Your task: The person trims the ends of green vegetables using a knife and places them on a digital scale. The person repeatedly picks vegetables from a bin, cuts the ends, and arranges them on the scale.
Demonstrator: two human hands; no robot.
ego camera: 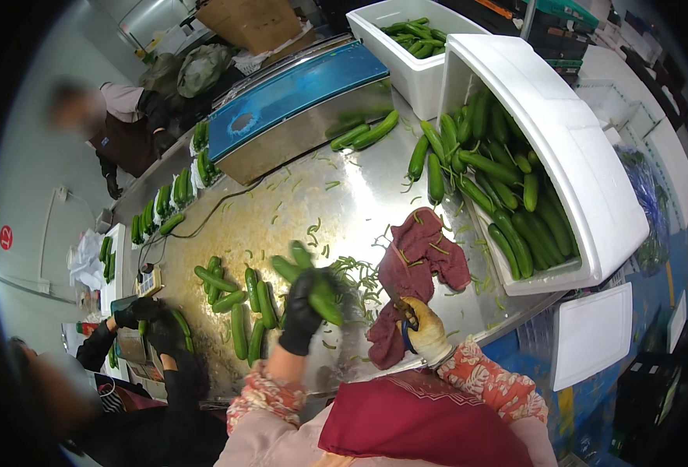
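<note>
My left hand (302, 312), in a black glove, is closed around a few green cucumbers (324, 308) above the metal table (344, 225); they are blurred. My right hand (431, 333), in a stained pale glove, grips scissors with a blue handle (406, 335) near the table's front edge. Under and beside that hand lies a crumpled maroon cloth (405, 262) with bits of stem on it. Cut stems (358, 277) are strewn between my hands. Left of my left hand several loose cucumbers (265, 303) lie on the metal.
A tipped white foam box (606, 233) spills cucumbers (434, 178) at the right. Another foam box (414, 82) stands behind it. A blue-topped machine (303, 96) occupies the far side, near a row of cucumber packs (163, 201). Two co-workers' gloved hands (165, 330) (163, 142) are at the left.
</note>
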